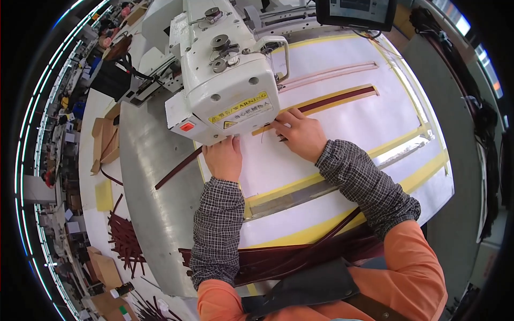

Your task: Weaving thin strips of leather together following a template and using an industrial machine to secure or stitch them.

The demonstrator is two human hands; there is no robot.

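A white industrial sewing machine head (230, 85) overhangs a white template (337, 139) edged in yellow tape. My left hand (222, 158) reaches under the head's front, fingers bent together, tips partly hidden, beside a dark red strip (176, 170) that lies across the metal plate (144, 214). My right hand (297, 131) is at the head's right, fingers bent around a small dark object (282, 138), too small to name. Just behind it another dark red strip (337, 98) sits in a tan-bordered slot. Loose thread hangs near my right fingers.
Bundled dark red strips (289, 257) lie along the front edge, more in a pile (126, 241) at left. Cardboard boxes (104, 139) stand left of the plate. A screen (354, 13) is at the back right, a metal linkage (139, 75) left of the head.
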